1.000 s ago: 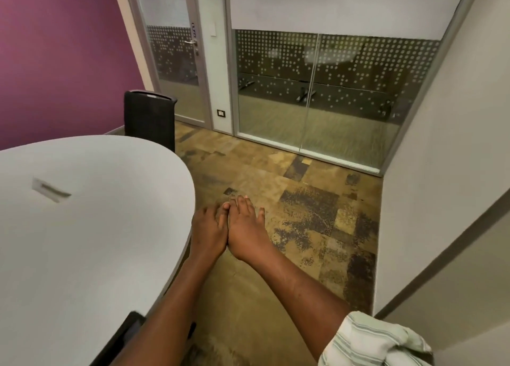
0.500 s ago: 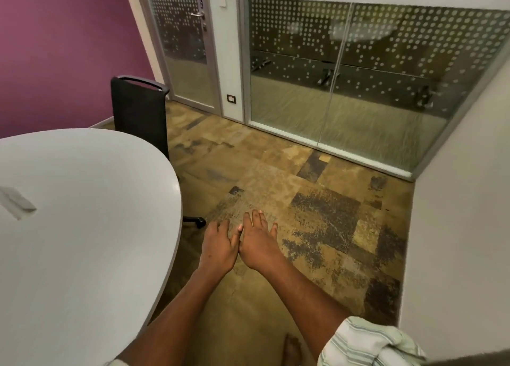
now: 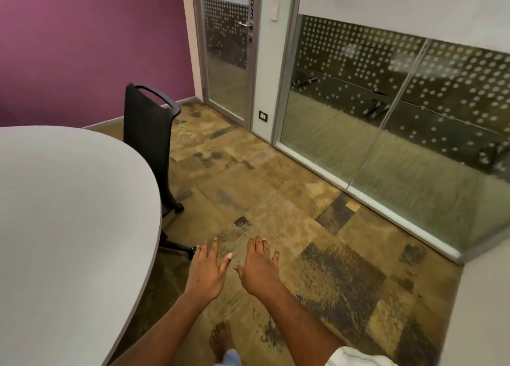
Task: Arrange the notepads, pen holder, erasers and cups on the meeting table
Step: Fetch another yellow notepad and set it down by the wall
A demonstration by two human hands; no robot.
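The meeting table [image 3: 69, 227] runs off the left and bottom edges, so only its rounded end shows and whatever lies farther along it is out of view. The table top hides the seat and most of the base of the black office chair [image 3: 147, 133]; only the backrest and a couple of legs show. Both forearms are cut by the bottom edge, and the striped sleeve [image 3: 356, 358] is clipped there too. A bare foot [image 3: 222, 338] below the hands is blurred, perhaps in mid-step. Behind the dotted glass partition [image 3: 386, 103], the furniture is too dim to identify.
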